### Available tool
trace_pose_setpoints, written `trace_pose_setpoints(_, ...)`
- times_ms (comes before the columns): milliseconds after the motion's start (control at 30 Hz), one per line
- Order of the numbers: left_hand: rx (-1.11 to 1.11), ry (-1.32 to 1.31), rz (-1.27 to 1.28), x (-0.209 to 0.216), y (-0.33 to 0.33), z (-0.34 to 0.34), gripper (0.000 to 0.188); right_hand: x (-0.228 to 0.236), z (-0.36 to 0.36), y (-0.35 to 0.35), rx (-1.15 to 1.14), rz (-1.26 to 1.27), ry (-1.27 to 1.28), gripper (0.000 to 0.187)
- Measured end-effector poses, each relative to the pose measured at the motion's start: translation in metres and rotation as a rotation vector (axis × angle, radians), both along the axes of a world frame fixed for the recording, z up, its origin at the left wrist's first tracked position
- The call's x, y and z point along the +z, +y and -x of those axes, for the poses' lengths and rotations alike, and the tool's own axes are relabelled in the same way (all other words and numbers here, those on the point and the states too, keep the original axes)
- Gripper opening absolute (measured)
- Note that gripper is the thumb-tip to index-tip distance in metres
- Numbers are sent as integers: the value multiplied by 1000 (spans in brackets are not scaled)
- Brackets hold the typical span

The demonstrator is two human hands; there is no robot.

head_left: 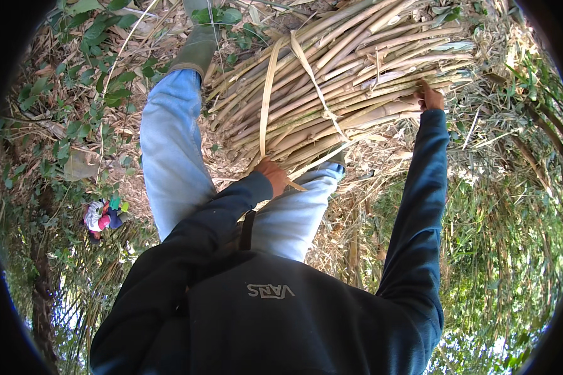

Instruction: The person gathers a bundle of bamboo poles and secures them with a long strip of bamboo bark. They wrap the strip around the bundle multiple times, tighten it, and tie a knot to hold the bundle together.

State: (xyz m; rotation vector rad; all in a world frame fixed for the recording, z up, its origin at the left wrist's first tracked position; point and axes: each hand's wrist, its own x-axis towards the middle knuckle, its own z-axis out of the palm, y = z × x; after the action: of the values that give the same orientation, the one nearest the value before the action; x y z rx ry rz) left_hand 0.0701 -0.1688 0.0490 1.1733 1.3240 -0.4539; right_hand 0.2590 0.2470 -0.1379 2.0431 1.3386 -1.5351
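Observation:
A big bundle of tan, cut cane stalks (350,81) lies on the ground before me, slanting up to the right. Two pale flat binding strips cross it: a left strip (268,100) and a right strip (313,75), which has a knot or twist on its near side. At the bundle's near left edge, my left hand (273,176) is closed at the lower end of the left strip, and a short pale end pokes out beside it. My right hand (430,99) reaches to the stalks' right ends, fingers curled against one stalk; its fingertips are partly hidden.
My legs in light blue jeans (172,137) stand against the bundle's left and near sides, with a green boot (197,47) beside it. Dry leaves and stalk litter (381,153) cover the ground. Leafy plants (87,81) grow at left. Another person (103,217) is far off at left.

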Motion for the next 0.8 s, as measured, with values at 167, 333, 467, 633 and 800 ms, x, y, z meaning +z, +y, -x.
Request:
trace_pose_setpoints(167,45,9,-47,-6,-11,-3,19,-22,-1,-36,97,-103,42,55)
trace_pose_setpoints(333,18,12,-63,0,-6,-6,17,53,16,-72,267,-704,-268,55)
trace_pose_setpoints(467,-3,-2,-75,7,19,-15,19,108,-8,-192,719,-671,348,19)
trace_pose_setpoints(633,-260,4,-101,22,50,-28,25,184,-22,-330,893,-430,815,46)
trace_pose_setpoints(800,-407,15,-165,16,75,-35,35,181,-46,-319,862,-561,843,33)
